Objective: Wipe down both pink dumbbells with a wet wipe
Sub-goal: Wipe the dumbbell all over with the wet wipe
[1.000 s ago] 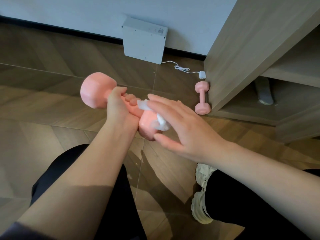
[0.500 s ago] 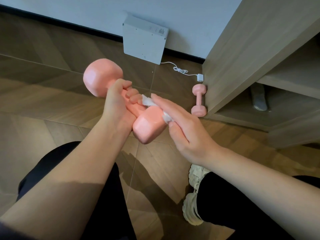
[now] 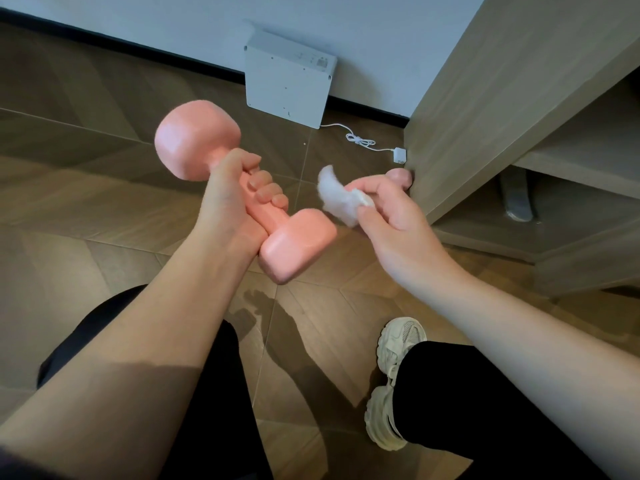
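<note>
The left hand [image 3: 232, 199] grips the dumbbell [image 3: 298, 244] by its handle, fingers curled tight round the bar and thumb hidden behind it. The dumbbell is held in the air above the floor [image 3: 86, 209], tilted, with one rounded head up and away to the left and the other head lower and nearer the body.

Just right of the dumbbell, the right hand [image 3: 391, 216] pinches a crumpled white wipe [image 3: 334, 194] between thumb and fingertips. The loose end of the wipe sticks up and towards the dumbbell. It hangs beside the lower head and seems just clear of it, though the gap is too narrow to be sure.

Further right of the dumbbell, the second dumbbell [image 3: 400, 176] lies on the floor. Most of it is hidden behind the right hand, and only one pink head shows, touching the foot of a wooden cabinet [image 3: 485, 98].

Beyond the dumbbell, a flat white box [image 3: 287, 84] leans against the wall [image 3: 381, 26]. A white cable [image 3: 360, 140] runs from the box across the floor to a small white plug [image 3: 400, 155] next to the cabinet.

Below the dumbbell are the person's legs in black trousers [image 3: 214, 410]. Below it to the right, a pale chunky shoe [image 3: 391, 375] stands on the floor.
</note>
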`<action>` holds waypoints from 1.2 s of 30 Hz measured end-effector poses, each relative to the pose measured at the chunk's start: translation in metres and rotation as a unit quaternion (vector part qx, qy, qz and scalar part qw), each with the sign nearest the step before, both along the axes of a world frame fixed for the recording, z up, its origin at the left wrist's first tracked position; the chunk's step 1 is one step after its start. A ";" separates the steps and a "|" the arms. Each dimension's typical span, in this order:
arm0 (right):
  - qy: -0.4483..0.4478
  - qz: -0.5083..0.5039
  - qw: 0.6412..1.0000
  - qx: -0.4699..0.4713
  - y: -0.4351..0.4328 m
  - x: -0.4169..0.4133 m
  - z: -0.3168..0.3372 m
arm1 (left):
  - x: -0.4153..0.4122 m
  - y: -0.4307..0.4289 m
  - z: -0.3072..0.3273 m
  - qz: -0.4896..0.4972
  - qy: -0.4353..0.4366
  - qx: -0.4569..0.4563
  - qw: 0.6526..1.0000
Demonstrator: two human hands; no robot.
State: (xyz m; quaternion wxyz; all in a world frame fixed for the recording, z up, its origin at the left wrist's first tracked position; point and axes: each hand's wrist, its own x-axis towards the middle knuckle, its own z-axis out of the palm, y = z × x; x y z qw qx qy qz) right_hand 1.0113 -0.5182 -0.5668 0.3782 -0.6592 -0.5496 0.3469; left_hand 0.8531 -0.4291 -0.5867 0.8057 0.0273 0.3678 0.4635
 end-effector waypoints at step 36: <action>-0.061 0.168 0.980 -0.082 -0.021 -0.011 -0.008 | 0.009 -0.017 -0.009 -0.142 0.206 0.111 0.962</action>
